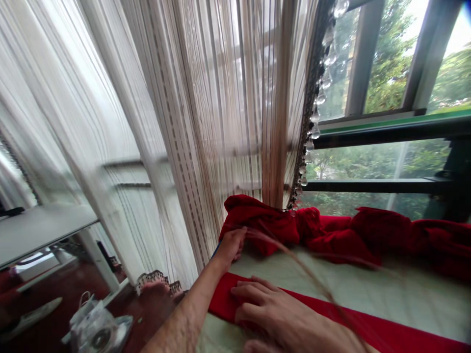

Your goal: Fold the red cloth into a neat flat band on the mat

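Note:
My left hand (233,245) is closed at the left end of a bunched red cloth (331,235), its fingertips pinching the fabric. Nearer to me, my right hand (267,306) lies palm down with fingers spread on a flat, folded red strip of cloth (224,294). That strip runs off to the lower right across a pale green surface (360,279). The bunched cloth lies along the far edge of this surface, below the window. Part of the strip is hidden under my right hand. Blurred thin strands cross the view in front of the surface.
A striped sheer curtain (206,122) with a beaded edge (315,115) hangs just beyond my left hand. Right of it are a window (390,59) and a dark rail (382,186). A white table (47,225) stands left, with a plastic bag (95,323) on the floor nearby.

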The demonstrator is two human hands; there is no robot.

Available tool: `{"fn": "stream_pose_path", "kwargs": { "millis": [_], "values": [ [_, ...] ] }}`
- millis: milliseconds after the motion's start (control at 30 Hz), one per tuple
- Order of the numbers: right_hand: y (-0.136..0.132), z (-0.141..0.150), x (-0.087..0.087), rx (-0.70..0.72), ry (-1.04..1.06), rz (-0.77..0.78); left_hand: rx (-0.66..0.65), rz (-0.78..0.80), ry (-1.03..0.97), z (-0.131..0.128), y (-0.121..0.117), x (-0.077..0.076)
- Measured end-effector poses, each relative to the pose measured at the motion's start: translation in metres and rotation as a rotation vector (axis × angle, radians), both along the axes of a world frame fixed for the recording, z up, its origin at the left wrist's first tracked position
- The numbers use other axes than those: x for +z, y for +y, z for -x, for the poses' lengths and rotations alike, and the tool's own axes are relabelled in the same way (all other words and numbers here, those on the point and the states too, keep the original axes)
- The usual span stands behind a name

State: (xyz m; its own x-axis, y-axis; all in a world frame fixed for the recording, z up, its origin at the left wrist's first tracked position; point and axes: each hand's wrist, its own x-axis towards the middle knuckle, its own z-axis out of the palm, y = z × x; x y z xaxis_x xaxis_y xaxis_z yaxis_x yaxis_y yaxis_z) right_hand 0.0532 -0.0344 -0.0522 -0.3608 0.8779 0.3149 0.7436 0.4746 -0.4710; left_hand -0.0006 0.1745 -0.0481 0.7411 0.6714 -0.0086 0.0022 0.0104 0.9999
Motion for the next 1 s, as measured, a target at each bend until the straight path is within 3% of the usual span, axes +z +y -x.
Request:
{"fn": "stream_pose_path", "kwargs": {
  "millis": [1000],
  "values": [
    [0.0014,0.0032,0.0003,-0.045,-0.007,-0.009,-0.017,-0.016,0.014,-0.002,0.0028,-0.0029]
  ]
}}
